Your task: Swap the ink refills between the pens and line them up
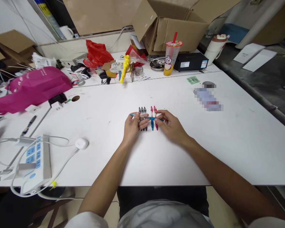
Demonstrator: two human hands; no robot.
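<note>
1. Left hand (132, 126) and right hand (171, 126) meet over the middle of the white bench (228, 142); together they hold one blue pen (146, 117) crosswise, roughly level, just above the pens lying below.
2. Left fingers (142, 121) pinch the blue pen near its left end; right fingers (160, 117) pinch it near its right end.
3. Three dark pens (142, 111) lie side by side on the bench, pointing away from the person, partly covered by the left fingers.
4. Two red pens (153, 110) lie just right of the dark ones, parallel to them; one further blue pen (152, 125) shows between the hands.
5. One drink cup (171, 58) with a red straw stands at the far edge, beside one open cardboard box (171, 28).
6. One pink bag (35, 87) lies far left; one power strip (35, 161) sits near the left front edge.
</note>
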